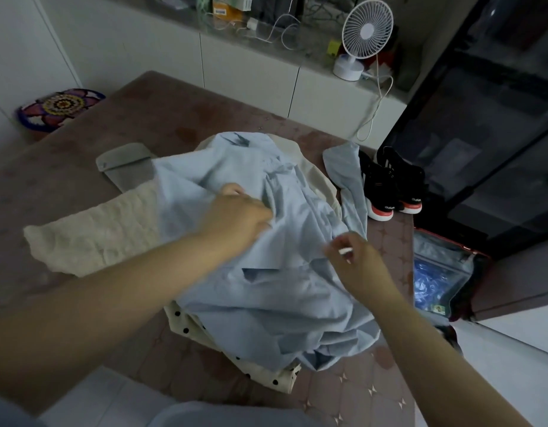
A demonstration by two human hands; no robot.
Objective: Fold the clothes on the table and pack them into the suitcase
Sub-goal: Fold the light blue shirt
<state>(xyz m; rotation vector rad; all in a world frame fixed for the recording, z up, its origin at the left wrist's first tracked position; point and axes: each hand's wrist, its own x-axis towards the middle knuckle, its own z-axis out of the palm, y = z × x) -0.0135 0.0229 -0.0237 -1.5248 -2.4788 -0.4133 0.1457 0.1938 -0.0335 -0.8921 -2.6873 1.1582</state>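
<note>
A crumpled light blue shirt lies on top of the pile in the middle of the brown table. My left hand grips a bunch of its fabric near the chest. My right hand pinches a fold of the same shirt at its right side. Under the shirt lie a cream knitted garment, a cream piece with black dots and a grey-green garment. The open suitcase stands on the floor to the right of the table, with a blue bag inside.
A pair of black sneakers sits at the table's far right edge. A white fan and cables stand on the counter behind. A patterned round cushion lies at the far left. A dark glass cabinet rises on the right.
</note>
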